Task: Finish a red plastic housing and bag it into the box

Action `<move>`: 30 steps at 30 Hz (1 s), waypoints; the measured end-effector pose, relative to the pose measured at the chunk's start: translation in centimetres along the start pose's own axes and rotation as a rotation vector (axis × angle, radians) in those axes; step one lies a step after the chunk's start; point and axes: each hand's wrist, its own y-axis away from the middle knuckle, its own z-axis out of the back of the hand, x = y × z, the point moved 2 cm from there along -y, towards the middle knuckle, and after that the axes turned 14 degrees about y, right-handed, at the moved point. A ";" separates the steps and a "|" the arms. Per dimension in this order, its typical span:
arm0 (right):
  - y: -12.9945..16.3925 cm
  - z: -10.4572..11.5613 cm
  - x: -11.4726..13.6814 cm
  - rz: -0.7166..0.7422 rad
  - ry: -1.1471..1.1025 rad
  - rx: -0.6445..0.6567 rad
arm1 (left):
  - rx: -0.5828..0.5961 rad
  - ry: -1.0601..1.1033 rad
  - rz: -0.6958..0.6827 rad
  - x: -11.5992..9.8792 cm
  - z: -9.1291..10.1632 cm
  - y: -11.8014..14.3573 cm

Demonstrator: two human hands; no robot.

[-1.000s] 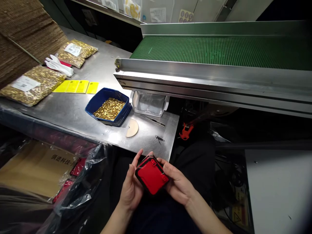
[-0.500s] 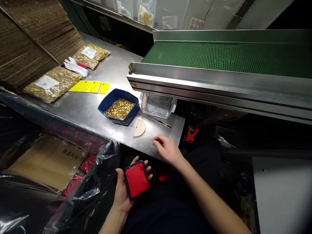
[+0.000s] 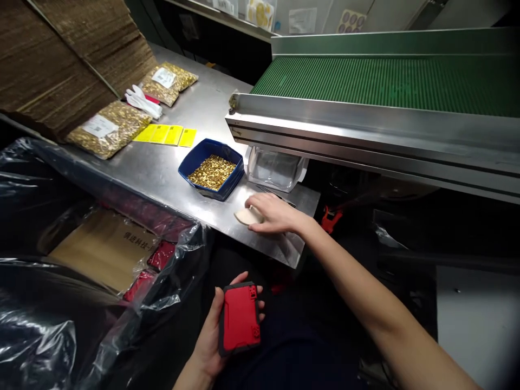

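Observation:
My left hand [image 3: 211, 333] is wrapped round the edges of a red and black rectangular case [image 3: 241, 318], its red face turned up. Over the metal table's front corner, my right hand [image 3: 273, 213] has its fingers and thumb closed on a pale half-round piece [image 3: 247, 216], which looks tilted; its right part is hidden by the hand. Just left of that hand stands a blue tray [image 3: 194, 157] of small gold-coloured metal parts [image 3: 213, 172]. A pair of tweezers [image 3: 286, 201] lies behind the right hand, partly covered by it.
A green ribbed conveyor [image 3: 365, 81] with a metal side rail overhangs the table [image 3: 162, 181]. A clear bin [image 3: 271, 167] sits beneath it. Bags of gold parts [image 3: 111, 130] and yellow labels [image 3: 166, 134] lie left. A plastic-lined box [image 3: 105, 249] holds more red pieces.
My right hand has moved left and forward and taken hold of the pale half-round piece. The left hand still holds the red and black case. The camera view has shifted slightly.

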 end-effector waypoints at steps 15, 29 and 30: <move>20.5 -6.5 11.8 -0.415 -0.479 0.162 | -0.119 -0.273 0.190 2.0 -2.3 -1.5; 18.0 -5.3 11.0 -0.168 -0.095 0.392 | -0.203 -0.341 0.198 2.7 -1.8 -1.6; 18.0 -5.3 11.0 -0.170 -0.090 0.391 | -0.197 -0.350 0.200 2.7 -1.9 -1.7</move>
